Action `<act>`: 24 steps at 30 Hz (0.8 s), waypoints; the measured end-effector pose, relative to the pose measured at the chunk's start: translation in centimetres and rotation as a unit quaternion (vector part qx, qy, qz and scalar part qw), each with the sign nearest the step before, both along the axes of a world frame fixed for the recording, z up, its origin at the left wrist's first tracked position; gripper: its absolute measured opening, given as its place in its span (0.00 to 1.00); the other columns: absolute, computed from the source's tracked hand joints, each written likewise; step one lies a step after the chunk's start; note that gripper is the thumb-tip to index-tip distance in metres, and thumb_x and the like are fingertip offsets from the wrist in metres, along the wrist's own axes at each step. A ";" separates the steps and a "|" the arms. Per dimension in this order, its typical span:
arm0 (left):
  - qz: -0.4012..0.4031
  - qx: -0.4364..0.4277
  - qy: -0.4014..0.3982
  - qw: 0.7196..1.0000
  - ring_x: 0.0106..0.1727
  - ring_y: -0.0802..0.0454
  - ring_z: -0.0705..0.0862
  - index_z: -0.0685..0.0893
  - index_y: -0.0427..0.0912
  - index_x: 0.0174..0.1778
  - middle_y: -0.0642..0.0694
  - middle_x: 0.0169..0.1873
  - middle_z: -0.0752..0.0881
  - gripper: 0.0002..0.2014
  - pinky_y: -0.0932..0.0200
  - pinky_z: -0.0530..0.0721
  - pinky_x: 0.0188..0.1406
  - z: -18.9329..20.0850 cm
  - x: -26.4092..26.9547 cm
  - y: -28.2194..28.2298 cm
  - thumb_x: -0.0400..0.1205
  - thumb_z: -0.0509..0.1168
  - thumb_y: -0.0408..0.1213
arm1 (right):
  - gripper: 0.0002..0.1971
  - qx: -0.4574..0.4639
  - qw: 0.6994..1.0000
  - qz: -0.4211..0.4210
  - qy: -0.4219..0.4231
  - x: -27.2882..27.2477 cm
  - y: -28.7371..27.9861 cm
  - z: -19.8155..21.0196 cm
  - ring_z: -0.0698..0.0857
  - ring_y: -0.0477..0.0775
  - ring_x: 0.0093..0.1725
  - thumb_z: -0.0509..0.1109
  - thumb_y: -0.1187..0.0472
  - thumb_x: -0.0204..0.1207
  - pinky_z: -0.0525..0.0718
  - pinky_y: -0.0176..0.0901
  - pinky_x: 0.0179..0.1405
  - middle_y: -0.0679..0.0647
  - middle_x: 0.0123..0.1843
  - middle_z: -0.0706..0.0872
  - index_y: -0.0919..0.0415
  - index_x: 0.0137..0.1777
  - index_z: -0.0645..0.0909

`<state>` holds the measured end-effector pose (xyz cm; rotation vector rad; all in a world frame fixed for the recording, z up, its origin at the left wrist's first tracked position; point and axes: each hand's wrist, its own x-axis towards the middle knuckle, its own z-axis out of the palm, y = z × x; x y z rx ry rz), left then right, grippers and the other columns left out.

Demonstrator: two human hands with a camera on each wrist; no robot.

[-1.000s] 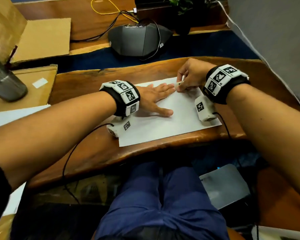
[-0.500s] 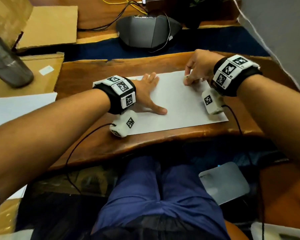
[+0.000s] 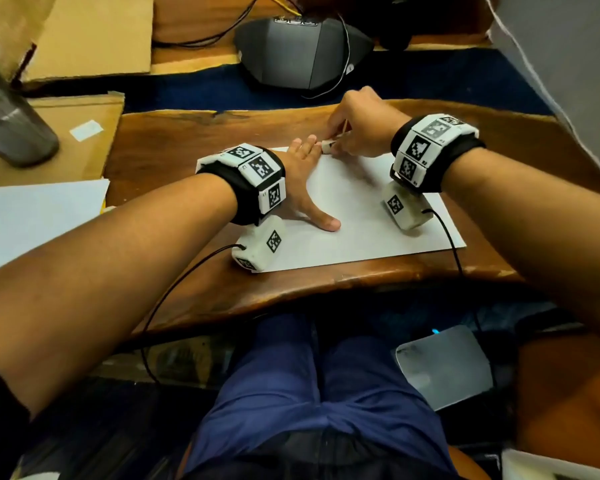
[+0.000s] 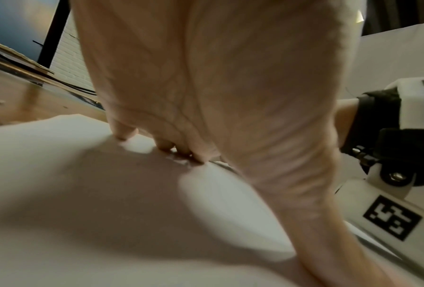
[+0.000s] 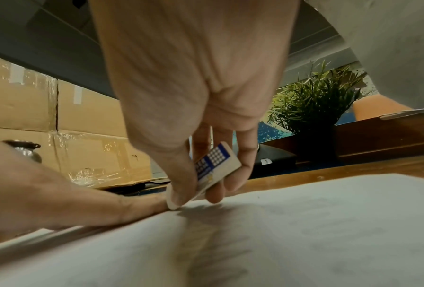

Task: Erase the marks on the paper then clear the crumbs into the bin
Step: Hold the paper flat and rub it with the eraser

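A white sheet of paper (image 3: pixel 368 216) lies on the wooden desk (image 3: pixel 187 140). My left hand (image 3: pixel 305 181) lies flat on the paper's left part, fingers spread, pressing it down. My right hand (image 3: pixel 357 129) pinches a white eraser (image 3: pixel 327 146) with a blue printed sleeve at the paper's far edge, its tip touching the sheet right beside my left fingertips. In the right wrist view the eraser (image 5: pixel 211 172) sits tilted between thumb and fingers over the paper (image 5: pixel 304 223), where faint pencil marks show. The left wrist view shows my left fingers (image 4: pixel 166 144) on the paper (image 4: pixel 83 194).
A dark conference speaker (image 3: pixel 302 50) with cables sits behind the desk. Cardboard pieces (image 3: pixel 90 32) and a metal flask (image 3: pixel 11 126) are at the far left. More white paper (image 3: pixel 39 216) lies at the left. A grey bin lid (image 3: pixel 444 365) shows below right, beside my knees. A potted plant (image 5: pixel 314 101) stands behind.
My right hand has slid left along the paper's far edge with the eraser, from the right part to my left fingertips. My left hand stays flat on the sheet.
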<state>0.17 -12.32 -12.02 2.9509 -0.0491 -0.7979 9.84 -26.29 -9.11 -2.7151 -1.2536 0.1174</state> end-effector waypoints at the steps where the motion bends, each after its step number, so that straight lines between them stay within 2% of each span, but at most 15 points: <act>1: -0.001 0.002 0.000 1.000 0.85 0.48 0.32 0.29 0.46 0.84 0.50 0.84 0.28 0.82 0.42 0.41 0.82 0.0 0.0 0.0 0.42 0.60 0.86 | 0.10 0.001 1.000 0.006 -0.009 0.0 0.0 0.0 0.83 0.52 0.46 0.80 0.61 0.74 0.82 0.43 0.45 0.55 0.49 0.92 0.58 0.54 0.93; 4: -0.002 0.009 0.003 1.000 0.85 0.48 0.31 0.29 0.46 0.84 0.50 0.83 0.28 0.81 0.42 0.41 0.82 0.2 0.1 -0.2 0.44 0.61 0.86 | 0.10 -0.019 0.999 0.042 -0.022 -0.9 -0.6 0.2 0.86 0.55 0.45 0.79 0.61 0.73 0.82 0.43 0.43 0.54 0.48 0.93 0.58 0.54 0.93; 6: 0.004 0.009 0.005 1.000 0.85 0.48 0.32 0.29 0.47 0.84 0.50 0.83 0.27 0.82 0.41 0.42 0.83 0.4 0.1 -0.1 0.42 0.60 0.87 | 0.10 -0.070 0.995 0.070 0.000 -1.7 -1.2 0.9 0.83 0.49 0.41 0.80 0.61 0.73 0.78 0.40 0.39 0.51 0.46 0.92 0.57 0.54 0.93; 9: 0.005 0.010 0.004 1.000 0.85 0.48 0.32 0.29 0.47 0.84 0.50 0.83 0.28 0.84 0.42 0.42 0.83 0.6 -0.2 -0.2 0.38 0.57 0.89 | 0.08 -0.130 0.987 0.084 0.042 -2.0 -1.5 2.2 0.80 0.41 0.35 0.82 0.56 0.73 0.74 0.37 0.35 0.40 0.36 0.87 0.49 0.51 0.92; 10: 0.002 0.011 0.003 1.000 0.85 0.48 0.32 0.29 0.47 0.84 0.50 0.84 0.28 0.84 0.42 0.42 0.83 0.6 -0.2 -0.2 0.38 0.57 0.89 | 0.08 -0.110 0.991 0.070 0.035 -1.6 -1.1 2.2 0.81 0.43 0.36 0.82 0.56 0.72 0.75 0.39 0.37 0.42 0.37 0.88 0.51 0.50 0.93; 12: 0.001 0.011 0.004 1.000 0.85 0.47 0.33 0.29 0.46 0.84 0.49 0.84 0.28 0.83 0.42 0.43 0.83 0.7 -0.3 -0.4 0.39 0.57 0.88 | 0.10 -0.029 0.999 0.029 0.018 -0.8 -0.2 1.9 0.87 0.54 0.44 0.82 0.57 0.71 0.81 0.44 0.45 0.52 0.43 0.93 0.57 0.51 0.94; 14: 0.006 0.011 0.001 1.000 0.85 0.47 0.33 0.29 0.45 0.84 0.48 0.84 0.29 0.83 0.43 0.42 0.83 0.8 -0.5 -0.4 0.40 0.57 0.88 | 0.10 0.004 1.000 0.011 0.002 -0.5 0.3 1.1 0.88 0.59 0.49 0.81 0.57 0.71 0.83 0.46 0.48 0.55 0.46 0.93 0.58 0.52 0.94; 16: 0.007 0.012 0.001 1.000 0.85 0.48 0.32 0.30 0.45 0.84 0.48 0.84 0.29 0.84 0.43 0.41 0.82 0.8 -0.5 -0.4 0.39 0.57 0.88 | 0.09 0.001 1.000 0.022 -0.001 -0.8 -0.1 0.4 0.86 0.56 0.46 0.80 0.60 0.72 0.79 0.43 0.45 0.53 0.46 0.93 0.57 0.52 0.94; 18: 0.010 0.017 -0.002 1.000 0.85 0.49 0.32 0.29 0.46 0.84 0.49 0.84 0.28 0.83 0.43 0.41 0.83 0.8 -0.4 -0.4 0.39 0.57 0.88 | 0.09 -0.053 0.997 0.042 0.030 -1.6 -1.3 0.5 0.84 0.49 0.41 0.80 0.60 0.72 0.76 0.41 0.42 0.48 0.43 0.92 0.54 0.52 0.93; 21: 0.020 0.023 0.002 1.000 0.85 0.49 0.33 0.30 0.46 0.84 0.49 0.84 0.28 0.81 0.43 0.43 0.83 1.1 -0.7 -0.6 0.44 0.60 0.86 | 0.08 -0.146 0.980 0.048 0.123 -1.9 -2.3 2.1 0.89 0.49 0.34 0.83 0.53 0.70 0.83 0.39 0.36 0.44 0.37 0.91 0.46 0.49 0.92; 22: 0.018 0.026 0.002 0.999 0.85 0.49 0.33 0.30 0.45 0.84 0.49 0.84 0.28 0.80 0.44 0.43 0.83 1.1 -0.8 -0.7 0.45 0.61 0.86 | 0.07 -0.143 0.981 0.051 0.118 -1.6 -1.9 2.3 0.89 0.49 0.33 0.83 0.52 0.70 0.84 0.39 0.37 0.45 0.37 0.92 0.46 0.48 0.92; 24: 0.015 0.024 0.005 1.000 0.85 0.48 0.33 0.30 0.45 0.84 0.48 0.84 0.28 0.80 0.44 0.42 0.83 1.2 -0.7 -0.7 0.46 0.61 0.85 | 0.09 -0.076 0.995 0.042 0.058 -0.4 -0.5 1.8 0.86 0.48 0.37 0.83 0.56 0.70 0.79 0.38 0.42 0.50 0.42 0.94 0.53 0.50 0.94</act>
